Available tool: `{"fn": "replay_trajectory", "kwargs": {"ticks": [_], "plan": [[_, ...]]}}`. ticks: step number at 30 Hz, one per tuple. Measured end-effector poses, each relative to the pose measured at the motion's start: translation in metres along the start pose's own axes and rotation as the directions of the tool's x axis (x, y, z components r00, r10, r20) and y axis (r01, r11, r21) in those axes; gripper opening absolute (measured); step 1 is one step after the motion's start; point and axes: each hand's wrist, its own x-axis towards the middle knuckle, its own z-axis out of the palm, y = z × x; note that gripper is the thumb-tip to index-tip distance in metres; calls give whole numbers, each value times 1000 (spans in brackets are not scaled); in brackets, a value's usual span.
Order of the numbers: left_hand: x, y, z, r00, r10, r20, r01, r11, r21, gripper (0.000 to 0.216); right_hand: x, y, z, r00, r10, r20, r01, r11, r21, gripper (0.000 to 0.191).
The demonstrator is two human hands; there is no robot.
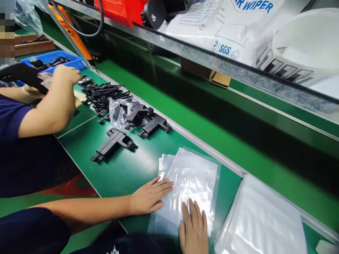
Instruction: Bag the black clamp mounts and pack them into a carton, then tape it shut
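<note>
Several clear plastic bags (196,173) lie loosely stacked on the green table in front of me. Flat on their left edge rests my left hand (150,195), its fingers stretched out. My right hand (194,225) lies on the lower part of the same bags with fingers spread. Neither hand grips anything. To the right is a thicker stack of clear plastic bags (267,215). Beyond my left hand, a black plastic part (112,144) with a side arm sits alone. Two similar black parts (155,126) lie farther back, one against a crumpled clear bag (118,113).
At left a co-worker's arm (50,109) reaches over the table, near a pile of black straps (103,97) and a blue tray (72,61). A metal shelf edge (212,56) runs overhead, carrying a white wiper package (225,28) and a white roll (307,38).
</note>
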Motion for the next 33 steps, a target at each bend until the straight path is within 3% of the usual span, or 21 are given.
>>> {"fn": "replay_trajectory", "kwargs": {"ticks": [3, 5, 6, 7, 9, 10, 11, 12, 13, 15, 18, 20, 25, 29, 33], "plan": [[-3, -4, 5, 998, -57, -24, 59, 997, 54, 67, -1, -2, 2, 998, 65, 5, -65, 997, 45, 70], [-5, -7, 8, 978, -154, -138, 157, 987, 14, 62, 1, -5, -4, 997, 72, 24, -74, 994, 76, 68], [-5, -7, 8, 947, -232, -223, 226, 973, -52, 59, 2, -7, -9, 996, 79, 32, -82, 992, 100, 67], [-5, -5, 9, 890, -334, -310, 301, 941, -152, 58, 5, -8, -16, 994, 101, 38, -105, 986, 132, 65], [0, 3, 7, 721, -570, -393, 414, 810, -415, 58, 12, -5, -31, 975, 220, 31, -222, 952, 209, 60], [6, 9, 5, 644, -670, -369, 442, 720, -535, 58, 16, 0, -39, 946, 324, 15, -317, 914, 252, 58], [14, 14, 2, 596, -737, -319, 454, 637, -623, 58, 22, 6, -47, 898, 440, 0, -421, 858, 294, 58], [25, 20, -2, 581, -769, -265, 458, 579, -675, 58, 28, 14, -53, 834, 552, -9, -519, 789, 329, 59], [39, 25, -6, 592, -775, -221, 458, 550, -698, 58, 34, 23, -58, 763, 646, -11, -600, 714, 361, 59], [70, 32, -16, 638, -748, -184, 453, 558, -695, 57, 49, 39, -65, 707, 707, 18, -661, 652, 371, 57], [108, 37, -31, 690, -699, -186, 436, 608, -663, 52, 67, 53, -69, 732, 677, 70, -654, 671, 350, 55], [115, 41, -38, 705, -678, -207, 432, 643, -632, 50, 70, 56, -75, 765, 637, 94, -628, 706, 327, 57], [64, 74, -34, 734, -647, -207, 469, 703, -535, 45, 38, 79, -127, 841, 521, 148, -541, 817, 198, 55], [23, 101, -22, 803, -592, -66, 506, 736, -450, 38, -7, 106, -173, 833, 492, 251, -516, 856, 35, 52], [22, 119, -15, 871, -483, 93, 480, 792, -378, 33, -29, 111, -180, 821, 441, 362, -446, 892, -75, 59]]}}
